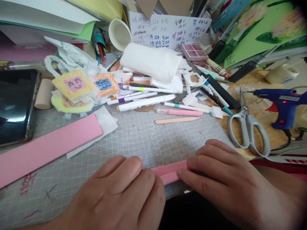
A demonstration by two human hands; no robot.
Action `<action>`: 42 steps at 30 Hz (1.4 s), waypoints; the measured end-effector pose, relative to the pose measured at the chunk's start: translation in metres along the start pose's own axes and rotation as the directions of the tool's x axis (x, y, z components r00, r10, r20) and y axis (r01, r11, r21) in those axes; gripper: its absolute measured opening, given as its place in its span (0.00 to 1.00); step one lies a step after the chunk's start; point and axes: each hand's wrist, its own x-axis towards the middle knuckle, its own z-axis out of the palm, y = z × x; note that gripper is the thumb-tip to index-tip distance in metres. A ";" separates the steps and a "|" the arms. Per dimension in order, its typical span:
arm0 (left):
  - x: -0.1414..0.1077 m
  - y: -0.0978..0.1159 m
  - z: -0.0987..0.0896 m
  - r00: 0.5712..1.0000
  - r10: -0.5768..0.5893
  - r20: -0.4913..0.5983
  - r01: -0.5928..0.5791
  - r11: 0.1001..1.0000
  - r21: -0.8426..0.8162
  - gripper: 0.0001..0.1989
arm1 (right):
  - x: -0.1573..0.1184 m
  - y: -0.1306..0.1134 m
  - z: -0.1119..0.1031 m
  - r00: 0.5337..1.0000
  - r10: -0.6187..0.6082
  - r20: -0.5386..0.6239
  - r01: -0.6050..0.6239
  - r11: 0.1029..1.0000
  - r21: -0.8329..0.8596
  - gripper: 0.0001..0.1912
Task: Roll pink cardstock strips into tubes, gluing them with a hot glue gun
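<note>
Hiding the pink strip's (170, 172) ends, the left hand (124, 191) grips with tightly curled fingers — tips out of sight — and the right hand (213, 174) pinches with bunched fingertips. Between the fingers, it looks narrow, creased lengthwise, darker above.

Tucked under the left hand (117, 191) and right hand (220, 175) at its ends, with only the middle of the folded pink paper (171, 172) in sight. Curled from view, the left hand's fingertips. Cut off by the left edge, phone (16, 105) and flat pink strip (50, 145); by the right, glue gun (285, 103). Partly hidden behind the white tissue (150, 60), the card's (171, 30) lowest writing
</note>
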 end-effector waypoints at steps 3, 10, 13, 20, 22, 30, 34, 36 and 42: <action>0.003 0.001 -0.001 0.997 0.078 0.027 -0.081 0.990 0.117 0.11 | 0.001 0.000 0.000 1.000 0.006 -0.003 -0.006 1.000 -0.006 0.13; -0.001 0.004 -0.002 0.997 -0.032 0.074 0.026 0.996 0.090 0.12 | -0.004 -0.002 0.004 0.999 0.047 -0.008 -0.047 0.998 -0.041 0.12; -0.002 0.001 0.000 0.998 -0.003 0.061 -0.002 0.996 0.085 0.12 | -0.003 -0.003 0.004 0.997 0.069 -0.048 -0.072 0.995 -0.071 0.12; 0.002 -0.001 0.001 0.997 -0.015 0.072 0.009 0.997 0.073 0.14 | 0.002 -0.001 0.006 0.995 0.081 -0.064 -0.086 0.994 -0.070 0.11; 0.002 -0.002 -0.001 0.997 -0.018 0.080 0.013 0.997 0.071 0.13 | 0.002 -0.001 0.004 0.996 0.075 -0.056 -0.078 0.995 -0.065 0.11; 0.002 -0.003 -0.007 0.979 -0.085 0.185 0.092 0.995 -0.029 0.11 | 0.004 -0.003 -0.001 0.995 0.096 -0.026 -0.097 0.994 -0.048 0.14; 0.007 -0.008 -0.013 0.949 -0.150 0.279 0.179 0.980 -0.083 0.10 | 0.004 -0.001 0.001 0.995 0.080 -0.053 -0.083 0.995 -0.059 0.14; 0.012 -0.014 -0.017 0.935 -0.131 0.330 0.193 0.967 -0.163 0.12 | 0.001 0.001 0.003 0.997 0.070 -0.045 -0.072 0.995 -0.062 0.14; 0.031 -0.034 -0.029 0.795 -0.224 0.563 0.445 0.846 -0.292 0.25 | -0.005 0.005 0.006 0.999 0.030 -0.032 -0.033 0.996 -0.086 0.14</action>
